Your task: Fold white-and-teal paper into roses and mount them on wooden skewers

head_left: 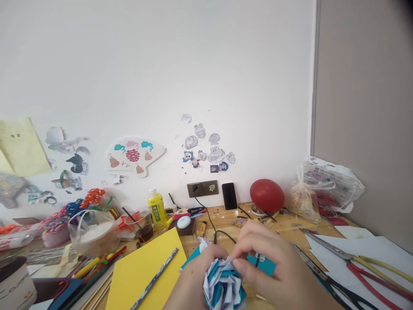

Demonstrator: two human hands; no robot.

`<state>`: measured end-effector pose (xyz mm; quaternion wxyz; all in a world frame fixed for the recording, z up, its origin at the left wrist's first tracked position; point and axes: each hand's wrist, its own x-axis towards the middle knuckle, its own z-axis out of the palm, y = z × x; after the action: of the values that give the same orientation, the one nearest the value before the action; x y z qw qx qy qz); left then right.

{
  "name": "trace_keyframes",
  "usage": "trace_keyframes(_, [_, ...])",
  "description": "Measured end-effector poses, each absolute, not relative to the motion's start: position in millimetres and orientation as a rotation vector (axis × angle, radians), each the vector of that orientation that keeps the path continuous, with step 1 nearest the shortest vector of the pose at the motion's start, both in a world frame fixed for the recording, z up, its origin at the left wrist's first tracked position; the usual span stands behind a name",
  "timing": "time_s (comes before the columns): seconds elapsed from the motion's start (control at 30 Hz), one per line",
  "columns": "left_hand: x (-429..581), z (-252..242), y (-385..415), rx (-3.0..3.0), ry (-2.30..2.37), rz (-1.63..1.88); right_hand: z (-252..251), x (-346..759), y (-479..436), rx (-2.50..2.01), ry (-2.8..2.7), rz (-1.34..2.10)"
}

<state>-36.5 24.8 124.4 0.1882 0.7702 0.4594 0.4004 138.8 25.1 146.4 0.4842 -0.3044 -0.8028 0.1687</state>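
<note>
A crumpled, many-folded paper flower (223,285) in white and blue is held low in front of me. My left hand (196,277) wraps around its left side. My right hand (263,262) pinches a folded edge at its upper right between thumb and forefinger. Behind my hands lies blue paper (267,265), partly covered by them. To the left, a patterned pencil (155,277) rests across a yellow sheet (129,275).
At right lie red-and-yellow-handled scissors (351,256) and black-handled scissors (325,280) by white paper (380,249). Along the wall stand a yellow bottle (157,209), a phone (229,196) and a red balloon (267,195). A plastic-wrapped bowl (93,232) is at left.
</note>
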Motion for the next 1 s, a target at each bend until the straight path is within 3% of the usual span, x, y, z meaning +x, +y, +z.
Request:
trace_keyframes(0.23, [-37, 135, 22, 2.280, 1.271, 0.983, 151, 144, 27, -0.744, -2.112, 0.342])
trace_keyframes(0.63, [-39, 137, 20, 2.382, 1.248, 0.717, 147, 142, 28, -0.987, -2.002, 0.804])
trace_keyframes(0.87, [-40, 129, 25, 2.405, 1.204, 0.630, 151, 146, 26, -0.576, -2.157, 0.428])
trace_keyframes(1.0, [-42, 119, 25, 2.401, 1.142, 0.607, 151, 145, 25, -0.605, -2.247, 0.237])
